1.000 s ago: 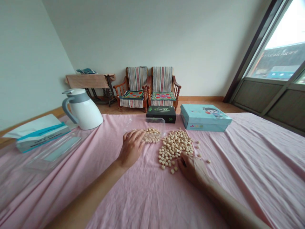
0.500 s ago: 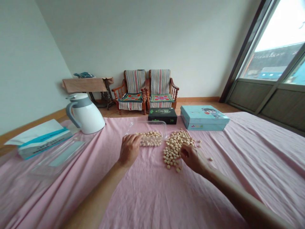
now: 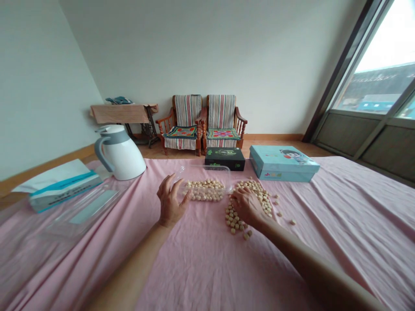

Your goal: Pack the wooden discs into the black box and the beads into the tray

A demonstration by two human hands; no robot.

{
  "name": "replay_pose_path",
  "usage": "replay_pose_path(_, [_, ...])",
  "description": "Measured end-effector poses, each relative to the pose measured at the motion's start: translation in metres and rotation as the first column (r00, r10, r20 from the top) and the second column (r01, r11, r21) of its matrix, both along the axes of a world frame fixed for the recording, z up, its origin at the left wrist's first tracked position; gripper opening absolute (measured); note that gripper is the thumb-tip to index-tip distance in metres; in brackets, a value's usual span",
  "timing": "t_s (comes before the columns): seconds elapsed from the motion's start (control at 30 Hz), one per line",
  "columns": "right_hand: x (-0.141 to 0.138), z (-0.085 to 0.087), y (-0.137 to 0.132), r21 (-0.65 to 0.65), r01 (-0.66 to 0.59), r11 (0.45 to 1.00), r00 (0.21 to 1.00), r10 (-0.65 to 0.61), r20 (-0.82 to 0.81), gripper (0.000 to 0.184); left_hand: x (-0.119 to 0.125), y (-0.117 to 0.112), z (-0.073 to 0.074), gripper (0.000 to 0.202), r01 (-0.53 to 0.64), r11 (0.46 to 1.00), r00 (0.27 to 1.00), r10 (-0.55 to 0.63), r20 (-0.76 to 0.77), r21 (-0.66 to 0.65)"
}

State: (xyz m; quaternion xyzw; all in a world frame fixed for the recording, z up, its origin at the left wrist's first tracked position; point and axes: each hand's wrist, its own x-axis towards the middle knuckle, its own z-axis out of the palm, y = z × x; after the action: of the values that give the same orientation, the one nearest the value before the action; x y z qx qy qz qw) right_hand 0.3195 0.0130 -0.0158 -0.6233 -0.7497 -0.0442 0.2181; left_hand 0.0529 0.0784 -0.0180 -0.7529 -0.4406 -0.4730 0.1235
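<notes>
A clear plastic tray (image 3: 223, 172) partly filled with small beige round pieces (image 3: 205, 190) lies on the pink tablecloth (image 3: 207, 263). My left hand (image 3: 170, 202) stands beside the tray's left end, fingers spread and open, thumb near its edge. A loose heap of the same beige pieces (image 3: 259, 196) lies right of the tray. My right hand (image 3: 247, 206) rests palm down on that heap, fingers curled over the pieces; whether it holds any is hidden.
A white jug with a grey handle (image 3: 120, 152) stands at the back left. A tissue box (image 3: 60, 185) and a clear lid (image 3: 81, 211) lie at the left. A black box (image 3: 225, 158) and a light-blue box (image 3: 282, 163) sit behind the tray. Two wooden chairs (image 3: 202, 122) stand beyond.
My right hand has moved from the heap's near edge up onto the heap toward the tray. My left hand has lifted off the tray's end and opened its fingers.
</notes>
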Motion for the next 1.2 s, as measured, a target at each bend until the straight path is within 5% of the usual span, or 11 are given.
replay_pose_path(0.17, [0.014, 0.015, 0.004, 0.132, 0.093, 0.987, 0.963, -0.055, -0.263, 0.012, -0.001, 0.006, -0.007, 0.035, 0.078, 0.993, 0.996, -0.075, 0.041, -0.083])
replay_pose_path(0.37, [0.007, 0.052, 0.025, 0.206, 0.007, 0.979, 0.841, 0.106, -0.531, 0.022, -0.001, 0.008, -0.011, 0.032, 0.086, 0.991, 0.995, -0.08, 0.06, -0.099])
replay_pose_path(0.47, [0.013, 0.05, 0.022, 0.166, 0.014, 0.986, 0.867, 0.07, -0.493, 0.018, -0.002, 0.008, -0.012, 0.031, 0.08, 0.993, 0.996, -0.076, 0.05, -0.086])
replay_pose_path(0.7, [0.024, 0.013, -0.021, -0.117, -0.053, 0.992, 0.985, 0.033, -0.167, 0.015, 0.0, 0.008, -0.01, 0.029, 0.073, 0.994, 0.997, -0.069, 0.044, -0.081])
replay_pose_path(0.9, [0.017, 0.004, -0.032, -0.118, -0.023, 0.993, 0.995, 0.011, -0.104, 0.016, 0.001, 0.007, -0.008, 0.028, 0.08, 0.995, 0.996, -0.077, 0.038, -0.063])
replay_pose_path(1.03, [0.021, 0.014, -0.017, -0.031, -0.01, 0.999, 0.986, 0.004, -0.168, 0.015, 0.002, 0.005, -0.007, 0.027, 0.073, 0.996, 0.997, -0.071, 0.032, -0.055])
replay_pose_path(1.2, [0.013, 0.053, 0.005, 0.226, -0.009, 0.974, 0.875, 0.117, -0.469, 0.01, 0.001, 0.005, -0.008, 0.029, 0.077, 0.996, 0.997, -0.076, 0.031, -0.053])
